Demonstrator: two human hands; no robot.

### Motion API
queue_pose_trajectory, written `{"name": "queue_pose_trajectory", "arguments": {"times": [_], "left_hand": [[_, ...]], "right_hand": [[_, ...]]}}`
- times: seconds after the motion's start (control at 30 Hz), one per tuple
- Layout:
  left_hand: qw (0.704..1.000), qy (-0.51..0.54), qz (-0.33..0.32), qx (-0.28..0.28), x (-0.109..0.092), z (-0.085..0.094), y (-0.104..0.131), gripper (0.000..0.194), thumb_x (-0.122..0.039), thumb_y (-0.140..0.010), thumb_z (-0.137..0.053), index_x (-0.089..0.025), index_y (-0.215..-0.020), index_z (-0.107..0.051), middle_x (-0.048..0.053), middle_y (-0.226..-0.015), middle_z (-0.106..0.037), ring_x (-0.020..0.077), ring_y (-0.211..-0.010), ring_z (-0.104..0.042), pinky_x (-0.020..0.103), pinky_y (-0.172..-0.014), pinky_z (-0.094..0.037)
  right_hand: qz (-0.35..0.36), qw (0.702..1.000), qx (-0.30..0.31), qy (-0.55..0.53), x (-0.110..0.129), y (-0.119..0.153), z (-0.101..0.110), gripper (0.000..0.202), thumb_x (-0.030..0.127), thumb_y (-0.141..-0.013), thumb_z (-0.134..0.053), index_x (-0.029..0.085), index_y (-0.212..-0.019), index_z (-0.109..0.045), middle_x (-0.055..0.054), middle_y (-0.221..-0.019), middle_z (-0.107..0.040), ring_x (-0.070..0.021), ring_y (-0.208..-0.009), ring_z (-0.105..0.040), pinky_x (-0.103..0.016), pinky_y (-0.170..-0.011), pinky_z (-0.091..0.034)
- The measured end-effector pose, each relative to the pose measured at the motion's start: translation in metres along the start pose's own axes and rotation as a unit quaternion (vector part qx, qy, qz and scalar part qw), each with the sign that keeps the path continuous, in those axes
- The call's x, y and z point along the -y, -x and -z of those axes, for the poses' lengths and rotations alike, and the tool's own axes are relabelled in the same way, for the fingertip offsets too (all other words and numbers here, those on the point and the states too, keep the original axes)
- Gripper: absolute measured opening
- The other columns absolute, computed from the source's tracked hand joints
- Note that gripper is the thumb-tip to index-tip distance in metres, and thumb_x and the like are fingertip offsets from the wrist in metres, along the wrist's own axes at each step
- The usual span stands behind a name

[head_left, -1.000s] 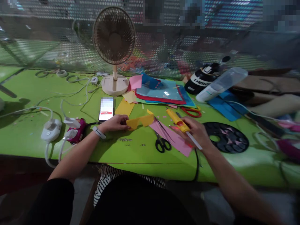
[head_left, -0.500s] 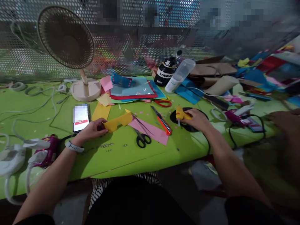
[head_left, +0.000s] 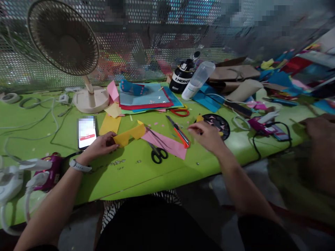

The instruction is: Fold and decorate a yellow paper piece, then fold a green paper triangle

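My left hand [head_left: 103,143], with a pale watch on the wrist, pinches the left end of a yellow paper cutout [head_left: 131,135] with notched edges, raised off the table. My right hand [head_left: 206,134] is over the table beside a round black tray [head_left: 227,128] bearing pink triangles. Its fingers are loosely bent and somewhat apart, with nothing visible in them. Behind that hand, a yellow glue gun [head_left: 199,118] lies mostly hidden at the tray. Between my hands are black-handled scissors [head_left: 157,155], a pink paper strip [head_left: 175,148] and an orange utility knife [head_left: 181,137].
A fan [head_left: 90,99] and a phone [head_left: 87,130] stand and lie at left, near a purple power adapter [head_left: 53,170]. Stacked coloured sheets [head_left: 146,101], a black bottle [head_left: 180,82] and a clear-topped bottle [head_left: 196,85] are at the back. Another person's hand [head_left: 319,130] is at right.
My right hand has let go of the yellow glue gun and moved slightly left, away from the black tray. My left hand keeps its hold on the yellow paper. The view has shifted slightly.
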State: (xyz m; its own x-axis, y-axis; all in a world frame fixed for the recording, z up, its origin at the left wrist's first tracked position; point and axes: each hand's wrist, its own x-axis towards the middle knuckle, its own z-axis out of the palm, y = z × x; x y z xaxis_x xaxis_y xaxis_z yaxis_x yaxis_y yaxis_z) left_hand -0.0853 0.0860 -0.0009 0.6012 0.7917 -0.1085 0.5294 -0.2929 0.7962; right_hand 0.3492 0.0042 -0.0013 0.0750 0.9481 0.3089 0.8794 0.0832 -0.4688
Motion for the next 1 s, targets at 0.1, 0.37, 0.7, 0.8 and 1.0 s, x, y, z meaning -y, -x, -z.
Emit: {"name": "queue_pose_trajectory", "arguments": {"times": [0.1,0.37,0.7,0.8,1.0], "left_hand": [[1.000,0.009,0.004,-0.002,0.000,-0.001,0.000,0.039,-0.039,-0.082,-0.061,-0.017,-0.111,-0.049,0.003,-0.078,-0.066,0.0151,-0.064,-0.061,0.027,-0.057,-0.048],[1.000,0.023,-0.005,0.003,-0.001,-0.003,0.003,0.037,-0.038,-0.083,-0.062,-0.017,-0.109,-0.046,0.003,-0.077,-0.066,0.0137,-0.061,-0.060,0.026,-0.055,-0.046],[0.999,-0.014,-0.013,-0.046,0.007,-0.011,0.000,0.045,-0.042,-0.079,-0.069,-0.018,-0.111,-0.047,0.001,-0.074,-0.062,0.0137,-0.063,-0.057,0.025,-0.054,-0.041],[0.998,-0.036,-0.010,-0.056,0.008,-0.012,-0.001,0.046,-0.042,-0.079,-0.069,-0.018,-0.112,-0.048,0.000,-0.071,-0.061,0.0134,-0.060,-0.056,0.025,-0.052,-0.040],[0.997,-0.041,-0.002,-0.065,0.004,-0.010,-0.001,0.045,-0.044,-0.079,-0.066,-0.016,-0.111,-0.050,0.001,-0.071,-0.061,0.0140,-0.060,-0.056,0.026,-0.052,-0.040]], "right_hand": [[0.001,0.990,0.138,-0.033,0.060,-0.009,-0.028,0.029,0.048,-0.086,-0.055,0.022,-0.090,-0.067,-0.008,-0.095,-0.068,-0.0199,-0.073,-0.062,-0.033,-0.066,-0.046],[0.009,0.971,0.240,-0.016,0.088,-0.041,-0.069,0.024,0.043,-0.081,-0.062,0.021,-0.075,-0.061,-0.004,-0.074,-0.068,-0.0178,-0.066,-0.059,-0.026,-0.056,-0.036],[-0.227,0.844,0.233,-0.426,0.054,-0.048,-0.054,0.035,0.035,-0.058,-0.078,0.018,-0.085,-0.063,0.001,-0.063,-0.066,-0.0078,-0.041,-0.048,-0.021,-0.039,-0.034],[-0.210,0.817,0.197,-0.500,0.055,-0.051,-0.048,0.046,0.031,-0.056,-0.079,0.019,-0.098,-0.067,0.002,-0.068,-0.065,-0.0077,-0.047,-0.053,-0.019,-0.043,-0.040],[-0.119,0.865,0.114,-0.473,0.058,-0.044,-0.056,0.033,0.041,-0.066,-0.079,0.021,-0.092,-0.073,-0.003,-0.086,-0.073,-0.0140,-0.073,-0.067,-0.027,-0.068,-0.054]]}}
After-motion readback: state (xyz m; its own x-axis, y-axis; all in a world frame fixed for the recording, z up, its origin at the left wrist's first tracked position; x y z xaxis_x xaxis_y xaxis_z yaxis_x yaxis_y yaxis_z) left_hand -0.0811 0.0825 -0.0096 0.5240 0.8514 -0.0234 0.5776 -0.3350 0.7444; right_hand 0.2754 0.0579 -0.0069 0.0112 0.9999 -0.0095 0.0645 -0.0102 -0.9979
